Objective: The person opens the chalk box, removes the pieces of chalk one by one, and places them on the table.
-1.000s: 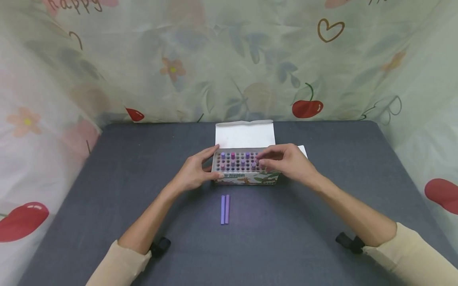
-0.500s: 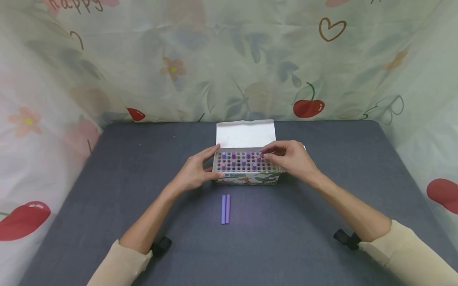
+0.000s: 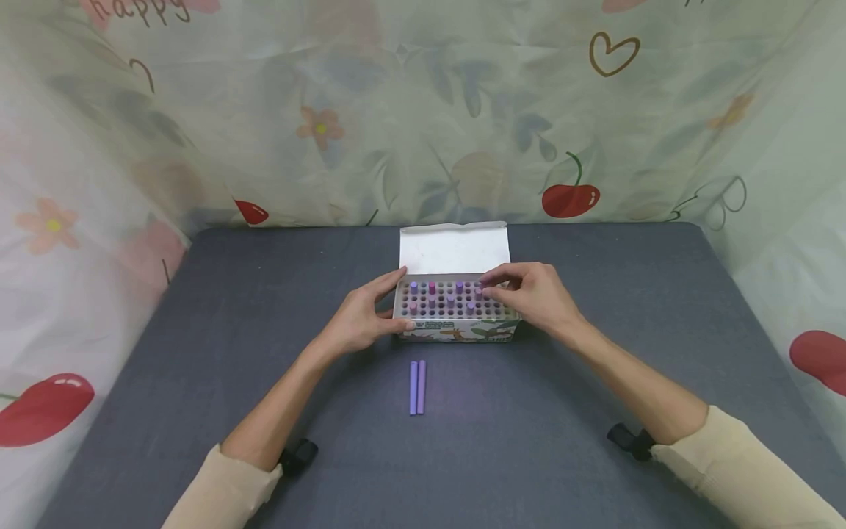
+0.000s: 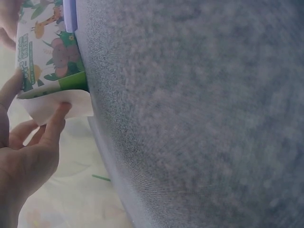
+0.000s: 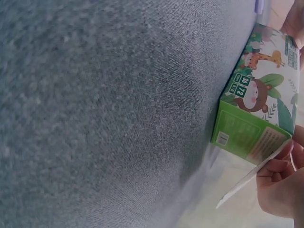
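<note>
An upright box (image 3: 456,332) with animal pictures stands mid-table, its top a grid of holes. Several purple and pink chalk-like sticks (image 3: 451,300) poke up from the holes. My left hand (image 3: 357,316) grips the box's left end, thumb at the front corner and index finger at the back corner. In the left wrist view its fingers touch a white side flap (image 4: 54,105). My right hand (image 3: 538,294) is over the box's right part, thumb and index finger pinching at a purple stick at the back, mostly hidden by the fingertips. Two purple sticks (image 3: 418,387) lie side by side before the box.
The box's white lid (image 3: 454,248) is folded back behind it. Another white flap (image 5: 251,178) sticks out at the right end. Dark grey cloth covers the table (image 3: 317,455); a patterned curtain (image 3: 423,110) hangs behind and at both sides.
My right hand has shifted slightly right and back over the grid, uncovering a stick in a hole beside its fingertips; since then it has dipped a little. The left hand stays on the box.
</note>
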A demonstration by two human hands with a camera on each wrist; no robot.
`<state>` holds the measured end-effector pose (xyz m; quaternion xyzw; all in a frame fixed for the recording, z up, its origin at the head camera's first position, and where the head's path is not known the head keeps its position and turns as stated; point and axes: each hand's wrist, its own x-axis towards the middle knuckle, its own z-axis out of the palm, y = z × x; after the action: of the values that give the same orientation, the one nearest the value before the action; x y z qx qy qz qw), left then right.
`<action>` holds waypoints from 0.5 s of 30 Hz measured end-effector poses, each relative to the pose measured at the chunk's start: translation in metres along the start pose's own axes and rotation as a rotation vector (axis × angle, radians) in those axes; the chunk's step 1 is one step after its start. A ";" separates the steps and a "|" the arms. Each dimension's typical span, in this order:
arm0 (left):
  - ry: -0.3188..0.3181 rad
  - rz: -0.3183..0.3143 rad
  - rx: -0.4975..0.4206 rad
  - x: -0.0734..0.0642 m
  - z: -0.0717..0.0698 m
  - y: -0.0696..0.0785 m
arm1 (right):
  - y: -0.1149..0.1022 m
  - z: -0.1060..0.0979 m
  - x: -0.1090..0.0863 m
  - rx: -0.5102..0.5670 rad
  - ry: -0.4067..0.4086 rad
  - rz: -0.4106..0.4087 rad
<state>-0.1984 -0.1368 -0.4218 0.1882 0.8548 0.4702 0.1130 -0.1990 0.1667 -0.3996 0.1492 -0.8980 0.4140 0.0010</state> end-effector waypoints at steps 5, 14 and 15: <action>-0.002 0.004 -0.008 0.001 0.000 0.000 | -0.002 0.002 0.003 -0.052 -0.030 0.003; -0.001 0.004 -0.004 0.002 0.001 -0.001 | -0.003 0.007 0.008 -0.218 -0.055 -0.064; 0.000 0.006 -0.004 0.002 0.001 -0.001 | -0.003 0.008 0.009 -0.232 -0.055 -0.071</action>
<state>-0.2001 -0.1359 -0.4228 0.1905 0.8533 0.4722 0.1121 -0.2055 0.1569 -0.4016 0.1909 -0.9338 0.3026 0.0083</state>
